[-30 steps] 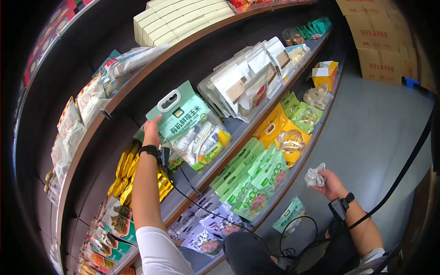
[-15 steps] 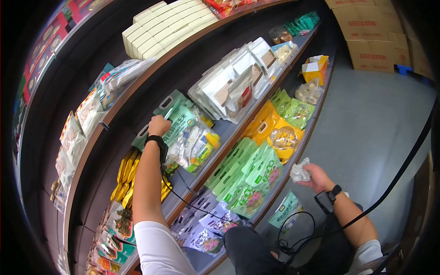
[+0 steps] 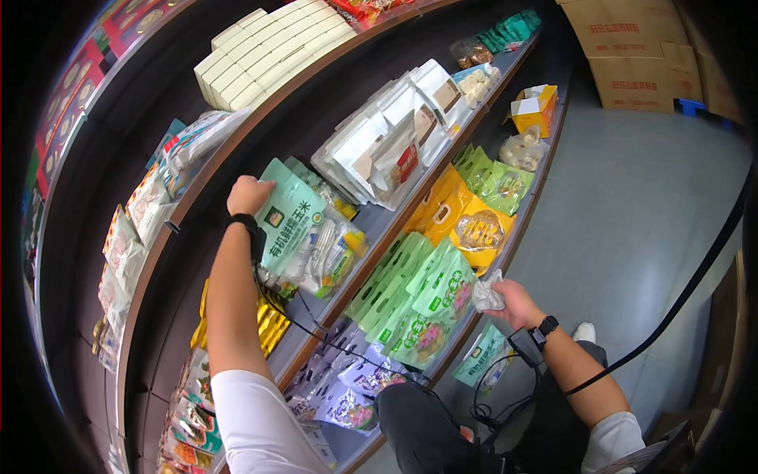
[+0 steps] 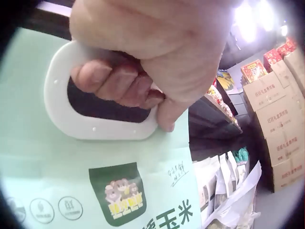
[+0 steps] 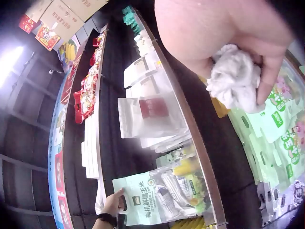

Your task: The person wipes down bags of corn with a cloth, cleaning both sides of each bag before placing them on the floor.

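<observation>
My left hand (image 3: 251,196) grips the top of a pale green bag (image 3: 290,217) standing on the middle shelf. In the left wrist view its fingers (image 4: 116,86) curl through the white oval handle (image 4: 102,131). The bag's clear lower part shows wrapped contents. My right hand (image 3: 515,304) holds a crumpled whitish cloth (image 3: 487,294) beside the lower shelf's edge, near the light green bags (image 3: 442,288). In the right wrist view thumb and fingers close round the cloth (image 5: 233,78).
White pouches (image 3: 375,150) stand right of the green bag. Yellow bags (image 3: 474,225) and purple bags (image 3: 347,387) fill the lower shelf. Another pale green bag (image 3: 480,355) lies on the floor. A black cable (image 3: 671,324) crosses at the right; cartons (image 3: 632,71) stand behind.
My left hand let go of one green bag's handle area, moved, and now grips a bag's top further left. My right hand, with the cloth, has moved left towards the lower shelf.
</observation>
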`<state>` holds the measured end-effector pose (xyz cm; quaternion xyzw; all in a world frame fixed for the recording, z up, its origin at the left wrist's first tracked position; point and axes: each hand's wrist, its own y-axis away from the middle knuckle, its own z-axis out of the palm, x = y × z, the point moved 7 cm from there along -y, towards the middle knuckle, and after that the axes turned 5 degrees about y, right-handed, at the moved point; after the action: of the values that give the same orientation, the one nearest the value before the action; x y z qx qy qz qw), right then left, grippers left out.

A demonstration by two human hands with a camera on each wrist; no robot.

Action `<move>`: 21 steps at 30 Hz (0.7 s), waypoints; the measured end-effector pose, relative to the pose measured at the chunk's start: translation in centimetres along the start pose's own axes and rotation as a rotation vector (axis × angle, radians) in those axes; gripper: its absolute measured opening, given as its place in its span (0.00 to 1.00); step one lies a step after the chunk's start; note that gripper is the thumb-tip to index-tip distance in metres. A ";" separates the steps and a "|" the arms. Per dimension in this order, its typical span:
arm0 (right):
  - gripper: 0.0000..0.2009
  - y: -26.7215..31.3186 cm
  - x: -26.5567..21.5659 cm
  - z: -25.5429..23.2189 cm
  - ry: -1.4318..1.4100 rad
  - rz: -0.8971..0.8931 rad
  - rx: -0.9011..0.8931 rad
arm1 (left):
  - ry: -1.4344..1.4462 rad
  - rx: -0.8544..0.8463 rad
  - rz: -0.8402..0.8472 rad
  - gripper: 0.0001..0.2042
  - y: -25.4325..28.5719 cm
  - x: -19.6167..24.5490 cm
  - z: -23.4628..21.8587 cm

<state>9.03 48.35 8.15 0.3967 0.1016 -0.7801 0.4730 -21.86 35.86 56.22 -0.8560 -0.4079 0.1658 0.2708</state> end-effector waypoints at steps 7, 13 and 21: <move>0.15 -1.0 1.5 -0.4 0.022 0.032 -0.039 | 0.005 0.186 0.127 0.25 -0.9 -2.0 -8.1; 0.16 -2.1 4.8 2.9 0.123 0.068 -0.162 | 0.037 0.223 0.120 0.27 2.4 -1.6 -17.1; 0.14 3.1 13.4 14.3 -0.507 0.187 -0.466 | 0.479 -0.236 -0.021 0.20 18.2 0.6 -9.5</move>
<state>0.91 30.24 8.71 0.0796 0.1193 -0.7629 0.6304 -5.66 23.73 52.89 -0.8923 -0.3574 -0.0931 0.2596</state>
